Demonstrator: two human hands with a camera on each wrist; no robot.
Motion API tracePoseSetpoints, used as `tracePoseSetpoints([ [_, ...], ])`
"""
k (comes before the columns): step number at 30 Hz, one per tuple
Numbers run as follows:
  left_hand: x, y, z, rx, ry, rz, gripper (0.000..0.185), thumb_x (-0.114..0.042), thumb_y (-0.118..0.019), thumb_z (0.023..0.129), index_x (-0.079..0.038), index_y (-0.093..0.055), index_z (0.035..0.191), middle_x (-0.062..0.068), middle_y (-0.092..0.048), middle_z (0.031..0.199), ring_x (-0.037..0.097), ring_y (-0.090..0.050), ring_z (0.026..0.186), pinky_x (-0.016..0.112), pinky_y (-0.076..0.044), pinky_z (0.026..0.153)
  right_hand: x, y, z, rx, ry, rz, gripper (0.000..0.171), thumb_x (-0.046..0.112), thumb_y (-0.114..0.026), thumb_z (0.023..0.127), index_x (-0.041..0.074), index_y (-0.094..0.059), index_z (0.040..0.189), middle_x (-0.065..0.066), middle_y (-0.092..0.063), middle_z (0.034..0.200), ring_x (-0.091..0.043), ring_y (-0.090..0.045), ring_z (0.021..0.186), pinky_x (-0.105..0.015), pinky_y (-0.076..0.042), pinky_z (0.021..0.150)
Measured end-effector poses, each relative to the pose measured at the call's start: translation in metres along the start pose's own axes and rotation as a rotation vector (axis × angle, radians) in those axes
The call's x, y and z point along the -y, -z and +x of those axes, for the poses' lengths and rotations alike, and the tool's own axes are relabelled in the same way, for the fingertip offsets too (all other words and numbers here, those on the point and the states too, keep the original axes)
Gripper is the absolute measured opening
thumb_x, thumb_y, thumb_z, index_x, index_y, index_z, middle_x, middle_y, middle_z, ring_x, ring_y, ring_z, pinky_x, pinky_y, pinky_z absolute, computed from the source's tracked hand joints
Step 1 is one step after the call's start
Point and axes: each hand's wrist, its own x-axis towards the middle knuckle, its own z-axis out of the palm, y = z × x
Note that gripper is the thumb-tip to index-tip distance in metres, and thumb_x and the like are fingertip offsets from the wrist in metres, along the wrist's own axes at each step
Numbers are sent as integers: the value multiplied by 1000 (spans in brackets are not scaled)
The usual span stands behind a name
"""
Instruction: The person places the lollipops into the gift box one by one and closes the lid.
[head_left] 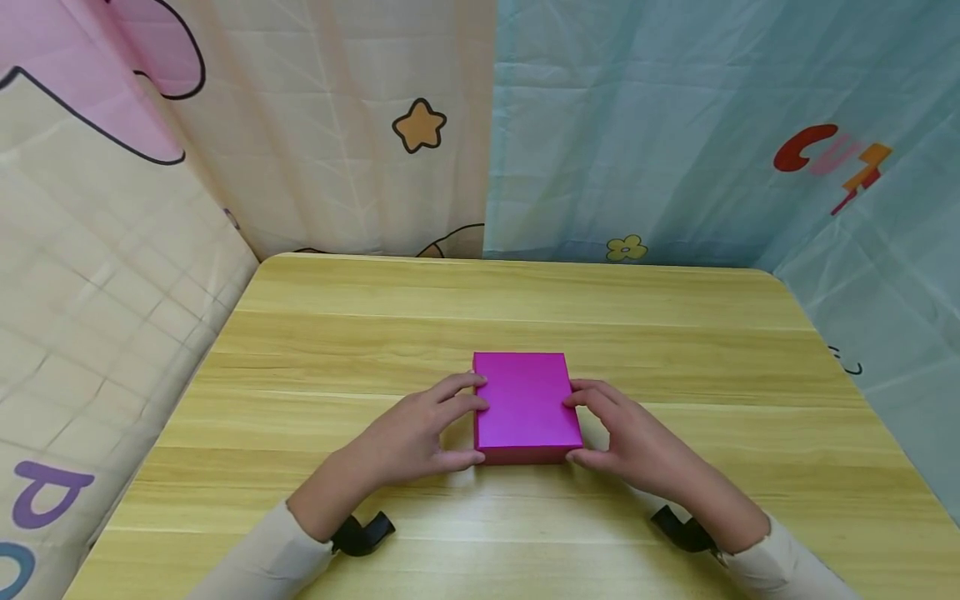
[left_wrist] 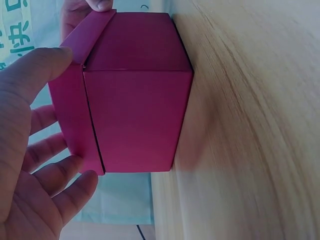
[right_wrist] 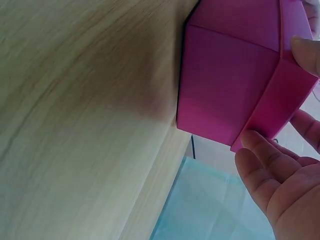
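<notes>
Head view: a magenta lidded box (head_left: 527,406) lies flat near the middle of the wooden table (head_left: 675,333). The left hand (head_left: 420,433) grasps its left edge, fingers curled on the lid rim, thumb at the near corner. The right hand (head_left: 630,437) grasps the right edge likewise.

Left wrist view: the left hand (left_wrist: 30,165) pinches the box (left_wrist: 135,100) at its lid band, thumb on one corner, fingertips on the other.

Right wrist view: the right hand (right_wrist: 285,185) clasps the lid band of the box (right_wrist: 230,85), which sits on the table (right_wrist: 75,125).
</notes>
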Motion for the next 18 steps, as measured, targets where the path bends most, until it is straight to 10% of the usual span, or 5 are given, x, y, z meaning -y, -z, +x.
tracePoseSetpoints([
  [18,6,-7,-3,73,55,-7,56,-42,-79,85,-12,-61,129,4,-44,146,17,-65,97,29,-53,84,-2,-11,3,14,14,-16,57,28,-88,77,10,-60,123,-10,-51,141,-30,-53,126,-45,-49,98],
])
